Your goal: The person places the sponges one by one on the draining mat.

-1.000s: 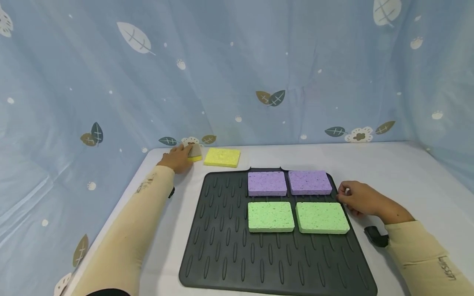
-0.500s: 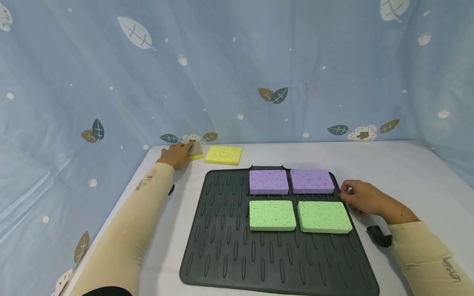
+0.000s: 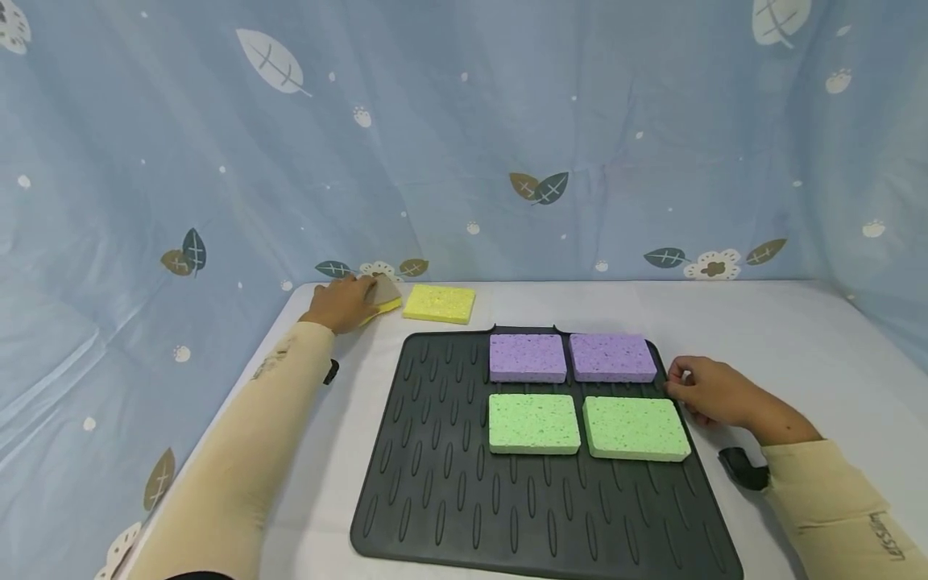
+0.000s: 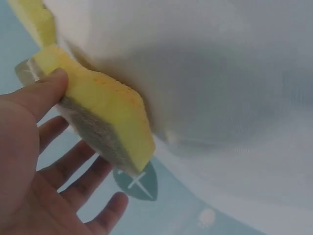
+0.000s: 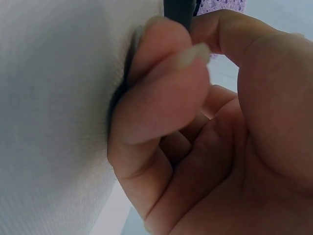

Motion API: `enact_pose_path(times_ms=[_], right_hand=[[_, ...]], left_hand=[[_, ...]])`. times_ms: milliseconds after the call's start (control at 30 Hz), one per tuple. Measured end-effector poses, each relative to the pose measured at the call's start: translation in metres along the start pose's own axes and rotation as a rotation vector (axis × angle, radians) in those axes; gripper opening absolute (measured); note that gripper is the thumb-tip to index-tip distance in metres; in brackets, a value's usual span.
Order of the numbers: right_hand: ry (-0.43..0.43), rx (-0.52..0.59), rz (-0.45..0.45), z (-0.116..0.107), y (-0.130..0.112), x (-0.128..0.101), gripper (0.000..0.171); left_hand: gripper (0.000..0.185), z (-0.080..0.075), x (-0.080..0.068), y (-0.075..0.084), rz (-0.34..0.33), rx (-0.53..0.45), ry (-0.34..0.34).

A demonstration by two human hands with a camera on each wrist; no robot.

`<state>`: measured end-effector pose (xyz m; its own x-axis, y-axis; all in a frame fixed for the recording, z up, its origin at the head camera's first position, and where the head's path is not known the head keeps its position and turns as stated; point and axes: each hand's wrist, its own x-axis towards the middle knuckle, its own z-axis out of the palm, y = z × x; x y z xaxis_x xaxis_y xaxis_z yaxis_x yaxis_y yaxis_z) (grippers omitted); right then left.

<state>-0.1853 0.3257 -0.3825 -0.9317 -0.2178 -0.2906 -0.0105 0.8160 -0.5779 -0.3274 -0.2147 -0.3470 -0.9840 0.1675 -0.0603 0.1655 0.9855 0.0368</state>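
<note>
**Four sponges on the mat, two yellow ones off it**

A black ridged mat (image 3: 464, 475) lies on a white table (image 3: 783, 338). Two purple sponges (image 3: 527, 358) sit side by side on its far part, with two green sponges (image 3: 533, 423) in a row just nearer. The mat's left half is bare. By the look of it, the sorting is about two thirds done, with the yellow pair left.

The left hand (image 3: 339, 304) reaches to the far left corner of the table. Its thumb and fingers grasp a yellow sponge with a grey scouring face (image 4: 100, 115), tilted up on edge, thumb on the yellow side. A second yellow sponge (image 3: 439, 304) lies flat just beyond the fingertips, off the mat.

The right hand (image 3: 714, 392) rests at the mat's right edge beside the purple and green sponges. Its curled fingers (image 5: 161, 88) pinch the mat's rim.
</note>
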Motion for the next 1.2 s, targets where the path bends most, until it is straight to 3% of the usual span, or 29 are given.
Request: enact_pose_path(times_ms=[233,433,733,1033,1200], right_hand=[[0.003,-0.012,-0.004,-0.001,0.0,-0.001,0.014],[0.001,-0.004,0.001,-0.001,0.002,-0.002,0.013],[0.006,-0.006,-0.005,0.002,0.001,-0.001,0.013],[0.018,-0.005,-0.012,0.003,0.0,-0.003,0.013],[0.018,0.002,-0.018,0.003,0.001,-0.002,0.013]], left_hand=[[0.067,-0.007,-0.014,-0.002,0.014,-0.111,0.162],[0.069,-0.01,-0.032,0.004,0.023,-0.264,0.239],[0.071,-0.006,-0.065,0.021,0.082,-0.361,0.256],[0.069,-0.004,-0.084,0.044,0.223,-0.35,0.278],[0.068,-0.003,-0.091,0.059,0.267,-0.336,0.283]])
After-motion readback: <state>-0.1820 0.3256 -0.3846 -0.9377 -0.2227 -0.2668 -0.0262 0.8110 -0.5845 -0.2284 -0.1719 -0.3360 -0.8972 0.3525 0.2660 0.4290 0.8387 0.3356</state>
